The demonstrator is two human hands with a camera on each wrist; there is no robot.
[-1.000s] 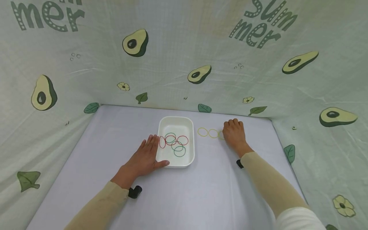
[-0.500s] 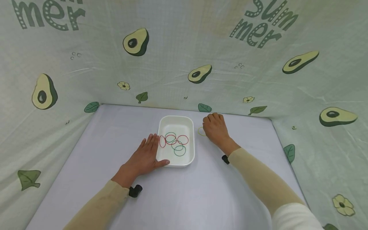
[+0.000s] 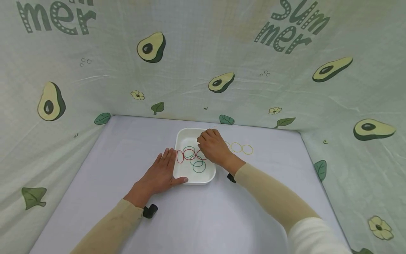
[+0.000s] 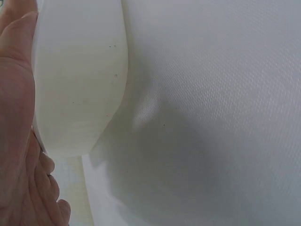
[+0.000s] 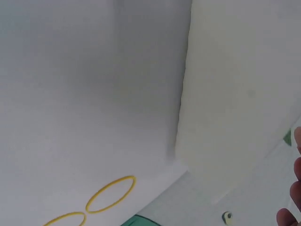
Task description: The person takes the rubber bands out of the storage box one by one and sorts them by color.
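Note:
My left hand (image 3: 159,173) lies along the left side of a white tray (image 3: 194,179), fingers extended and thumb at its near rim. In the left wrist view its palm and fingers rest along the tray's outer wall (image 4: 80,89). Thin red rubber bands (image 3: 177,157) and green rubber bands (image 3: 199,172) lie partly overlapping inside. Over the tray's right side is my right hand (image 3: 213,146), its fingers bent downward above a red band it partly covers. Its fingertips are hidden from the head camera; the right wrist view shows loosely bent fingers (image 5: 296,188) and nothing held.
On the white table (image 3: 196,218), right of the tray, yellow rubber bands (image 3: 236,142) form a row; my right hand partly covers the nearest one. A printed avocado cloth (image 3: 190,102) rises as a wall behind and along both sides of the table.
My right hand has moved left from the far end of the yellow row to above the tray, uncovering the yellow bands at the right. My left hand has stayed on the tray.

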